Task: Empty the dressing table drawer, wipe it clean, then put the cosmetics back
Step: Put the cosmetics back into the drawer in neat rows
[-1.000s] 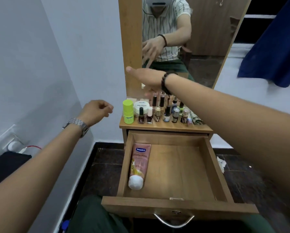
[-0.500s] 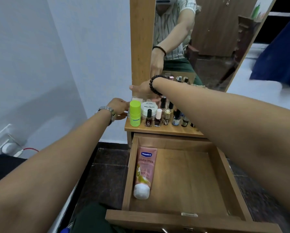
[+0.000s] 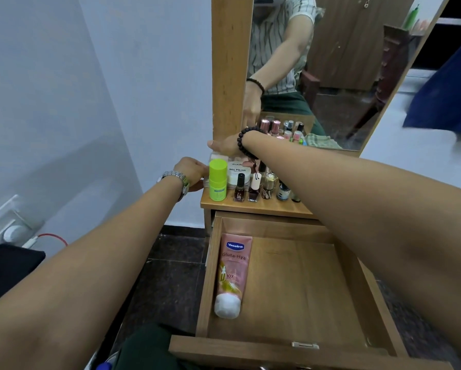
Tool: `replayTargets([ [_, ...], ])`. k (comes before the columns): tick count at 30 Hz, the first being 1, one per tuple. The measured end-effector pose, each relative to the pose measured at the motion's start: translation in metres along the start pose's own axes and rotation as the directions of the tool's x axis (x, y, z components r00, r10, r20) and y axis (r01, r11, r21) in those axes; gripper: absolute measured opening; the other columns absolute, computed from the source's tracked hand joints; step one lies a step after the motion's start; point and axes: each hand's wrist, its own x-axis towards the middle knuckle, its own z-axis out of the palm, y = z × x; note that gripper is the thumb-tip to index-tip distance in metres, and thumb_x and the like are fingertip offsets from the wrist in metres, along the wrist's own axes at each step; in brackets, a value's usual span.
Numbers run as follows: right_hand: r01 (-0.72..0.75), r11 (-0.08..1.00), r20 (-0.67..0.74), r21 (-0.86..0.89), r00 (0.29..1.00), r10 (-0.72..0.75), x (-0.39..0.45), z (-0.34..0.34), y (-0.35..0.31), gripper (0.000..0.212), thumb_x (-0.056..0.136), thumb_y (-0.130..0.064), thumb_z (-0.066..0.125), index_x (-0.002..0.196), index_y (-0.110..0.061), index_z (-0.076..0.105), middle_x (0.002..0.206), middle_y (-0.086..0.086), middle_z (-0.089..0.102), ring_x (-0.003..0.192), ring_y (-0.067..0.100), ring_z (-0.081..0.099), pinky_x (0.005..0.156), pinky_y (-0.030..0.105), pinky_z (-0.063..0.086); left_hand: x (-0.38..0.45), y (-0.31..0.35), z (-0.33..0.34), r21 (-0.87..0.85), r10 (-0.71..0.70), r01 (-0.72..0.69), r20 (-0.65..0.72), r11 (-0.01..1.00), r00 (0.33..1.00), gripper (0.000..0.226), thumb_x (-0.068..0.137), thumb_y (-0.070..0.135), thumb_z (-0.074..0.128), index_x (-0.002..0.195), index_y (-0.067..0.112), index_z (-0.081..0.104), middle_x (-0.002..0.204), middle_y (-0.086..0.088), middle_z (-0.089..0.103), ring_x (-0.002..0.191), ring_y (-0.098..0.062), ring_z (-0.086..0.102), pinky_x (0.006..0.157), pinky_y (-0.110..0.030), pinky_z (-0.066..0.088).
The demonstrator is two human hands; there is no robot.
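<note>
Both hands' grip state impossible to tell: left hand (image 3: pixel 190 170) just left of lime-green bottle (image 3: pixel 217 180), right hand (image 3: pixel 225 146) above nail-polish jar (image 3: pixel 238 173) on counter (image 3: pixel 253 208).

"Vaseline", "Gluta-Hya", "10X" on pink tube (image 3: pixel 232 273), "NAIL POLISH" on white jar (image 3: pixel 239 172)

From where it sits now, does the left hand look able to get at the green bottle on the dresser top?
Probably yes. The left hand is at the left edge of the dresser top, right beside the green bottle, which stands at the front left corner. Nothing lies between them; the right hand is further back.
</note>
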Motion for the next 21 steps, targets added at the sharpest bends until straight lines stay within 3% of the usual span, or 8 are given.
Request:
replayTargets([
  [2, -0.01, 0.998, 0.007, 0.064, 1.0, 0.01, 0.003, -0.001, -0.001, 0.071, 0.099, -0.06, 0.015, 0.151, -0.013, 0.023, 0.134, 0.014, 0.046, 0.08, 0.021, 0.048, 0.057, 0.026, 0.041, 0.001, 0.0, -0.003, -0.056, -0.02, 0.02, 0.005, 0.998, 1.0, 0.01, 0.082, -0.005, 0.057, 0.083, 0.004, 0.061, 0.09, -0.015, 0.061, 0.067, -0.021, 0.059, 0.045, -0.021, 0.052],
  [6, 0.036, 0.997, -0.029, 0.07, 0.999, -0.034, 0.008, -0.002, -0.003, 0.069, 0.101, -0.055, 0.014, 0.149, -0.008, 0.026, 0.148, 0.012, 0.036, 0.106, 0.023, 0.039, 0.06, 0.025, 0.037, -0.002, -0.001, -0.01, -0.165, -0.093, 0.098, 0.035, 0.981, 0.995, 0.008, 0.088, 0.004, 0.059, 0.081, 0.005, 0.056, 0.085, -0.012, 0.06, 0.066, -0.021, 0.06, 0.044, -0.022, 0.053],
  [10, 0.045, 0.99, -0.039, 0.131, 0.998, -0.04, 0.009, 0.0, -0.001, 0.046, 0.104, -0.034, 0.033, 0.139, -0.006, 0.042, 0.113, 0.005, 0.054, 0.091, 0.02, 0.05, 0.044, 0.021, 0.046, 0.001, -0.007, -0.02, -0.252, -0.14, 0.153, 0.068, 0.956, 0.988, 0.011, 0.091, 0.013, 0.06, 0.084, 0.007, 0.054, 0.084, -0.008, 0.059, 0.067, -0.023, 0.061, 0.043, -0.023, 0.053],
  [12, 0.101, 0.993, -0.066, 0.055, 0.993, -0.098, 0.01, -0.001, 0.001, 0.037, 0.099, -0.015, 0.047, 0.134, -0.003, 0.048, 0.121, 0.011, 0.058, 0.082, 0.019, 0.054, 0.034, 0.017, 0.044, 0.002, -0.009, -0.024, -0.281, -0.143, 0.155, 0.062, 0.947, 0.988, 0.012, 0.092, 0.013, 0.059, 0.083, 0.008, 0.052, 0.081, -0.007, 0.058, 0.066, -0.022, 0.059, 0.043, -0.023, 0.052],
  [14, 0.138, 0.99, -0.099, -0.01, 0.985, -0.139, 0.012, -0.002, 0.001, 0.038, 0.095, -0.008, 0.052, 0.133, -0.004, 0.052, 0.129, 0.015, 0.058, 0.076, 0.017, 0.056, 0.04, 0.019, 0.049, 0.003, -0.011, -0.029, -0.306, -0.142, 0.152, 0.056, 0.94, 0.988, 0.013, 0.092, 0.012, 0.059, 0.082, 0.008, 0.052, 0.08, -0.007, 0.057, 0.065, -0.022, 0.058, 0.043, -0.023, 0.053],
  [17, 0.159, 0.987, -0.075, -0.024, 0.984, -0.16, 0.016, -0.001, -0.001, 0.042, 0.098, -0.004, 0.042, 0.138, -0.012, 0.047, 0.127, 0.01, 0.055, 0.089, 0.019, 0.058, 0.061, 0.023, 0.054, 0.005, -0.015, -0.036, -0.325, -0.147, 0.152, 0.041, 0.933, 0.988, 0.013, 0.093, 0.012, 0.058, 0.081, 0.009, 0.053, 0.08, -0.006, 0.057, 0.065, -0.022, 0.058, 0.045, -0.022, 0.054],
  [19, 0.189, 0.98, -0.09, -0.065, 0.977, -0.194, 0.019, -0.003, -0.003, 0.046, 0.097, -0.001, 0.038, 0.14, -0.014, 0.045, 0.112, 0.003, 0.055, 0.081, 0.013, 0.055, 0.061, 0.017, 0.053, 0.006, -0.018, -0.041, -0.324, -0.152, 0.152, 0.027, 0.934, 0.988, 0.012, 0.092, 0.012, 0.058, 0.082, 0.01, 0.053, 0.08, -0.005, 0.057, 0.066, -0.021, 0.06, 0.046, -0.022, 0.054],
  [21, 0.215, 0.974, -0.144, -0.065, 0.964, -0.223, 0.021, -0.008, -0.004, 0.047, 0.093, -0.001, 0.047, 0.138, -0.013, 0.049, 0.108, 0.005, 0.057, 0.068, 0.011, 0.054, 0.06, 0.023, 0.052, 0.006, -0.019, -0.046, -0.336, -0.156, 0.153, 0.017, 0.929, 0.988, 0.01, 0.092, 0.011, 0.058, 0.083, 0.011, 0.055, 0.081, -0.005, 0.057, 0.066, -0.022, 0.06, 0.046, -0.022, 0.053],
])
